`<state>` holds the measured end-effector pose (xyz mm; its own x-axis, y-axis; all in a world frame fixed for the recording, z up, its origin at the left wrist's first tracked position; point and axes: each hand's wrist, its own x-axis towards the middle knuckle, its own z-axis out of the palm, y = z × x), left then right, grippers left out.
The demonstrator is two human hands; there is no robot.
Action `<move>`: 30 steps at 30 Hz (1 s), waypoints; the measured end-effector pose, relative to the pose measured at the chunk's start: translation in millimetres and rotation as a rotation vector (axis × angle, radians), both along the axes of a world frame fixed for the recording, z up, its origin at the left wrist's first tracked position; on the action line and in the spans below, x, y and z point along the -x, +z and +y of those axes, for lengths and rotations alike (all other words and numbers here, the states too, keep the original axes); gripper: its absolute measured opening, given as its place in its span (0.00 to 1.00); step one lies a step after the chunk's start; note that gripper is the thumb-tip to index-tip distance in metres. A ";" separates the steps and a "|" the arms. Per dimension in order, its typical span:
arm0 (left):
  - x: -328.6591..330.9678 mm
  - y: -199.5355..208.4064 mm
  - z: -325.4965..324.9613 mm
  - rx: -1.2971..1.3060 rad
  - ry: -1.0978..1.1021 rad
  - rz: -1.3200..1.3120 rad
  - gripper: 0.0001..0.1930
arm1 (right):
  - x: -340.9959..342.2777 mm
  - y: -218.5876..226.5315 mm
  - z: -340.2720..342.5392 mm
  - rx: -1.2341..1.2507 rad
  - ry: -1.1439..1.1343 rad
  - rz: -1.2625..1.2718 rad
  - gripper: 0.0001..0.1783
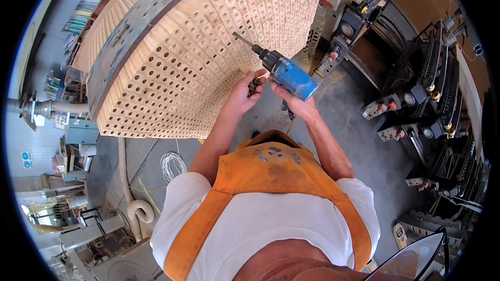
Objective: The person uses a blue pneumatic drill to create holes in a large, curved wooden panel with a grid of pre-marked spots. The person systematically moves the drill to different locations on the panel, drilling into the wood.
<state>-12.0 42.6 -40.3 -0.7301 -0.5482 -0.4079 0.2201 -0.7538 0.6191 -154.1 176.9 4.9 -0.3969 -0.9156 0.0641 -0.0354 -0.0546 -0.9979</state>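
My right hand (298,104) grips a blue and black power drill (292,77) from below. The drill tilts up to the left, and its long bit (242,38) points towards a large stack of pale wooden pieces (208,47). In front of that stack my left hand (239,95) is cupped, palm up, around several small dark metal inserts (254,87); its fingertips come close to the drill body. Rows of round holes cover the stack's face. Many holes at the lower left hold dark-rimmed inserts (151,75), while those further right look like bare wood.
A dark curved strip (151,13) runs across the stack's top left. Black machine parts with gauges (422,109) line the right. On the floor to the left lie a coiled white cable (173,165) and a pale hose (123,169). Shelves (86,13) stand at far left.
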 end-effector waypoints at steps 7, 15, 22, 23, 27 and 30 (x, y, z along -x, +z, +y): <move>-12.2 30.0 -17.2 0.260 0.084 -0.015 0.10 | 10.1 -25.6 18.2 0.063 -0.027 0.005 0.18; -13.9 67.0 -35.5 0.281 0.037 0.175 0.12 | 36.6 -24.5 45.3 0.057 0.187 -0.334 0.20; -3.2 79.9 -26.6 0.493 -0.005 -0.103 0.14 | 42.3 -23.4 50.0 0.078 0.225 -0.460 0.20; -2.9 80.4 -25.1 0.489 0.006 -0.084 0.15 | 41.4 -23.8 49.8 0.086 0.222 -0.477 0.20; -3.0 79.9 -22.8 0.497 -0.001 -0.049 0.15 | 39.1 -26.7 49.3 0.068 0.190 -0.463 0.19; 0.9 85.8 -25.5 0.608 -0.007 -0.241 0.15 | 35.3 -22.3 50.6 0.073 0.151 -0.295 0.18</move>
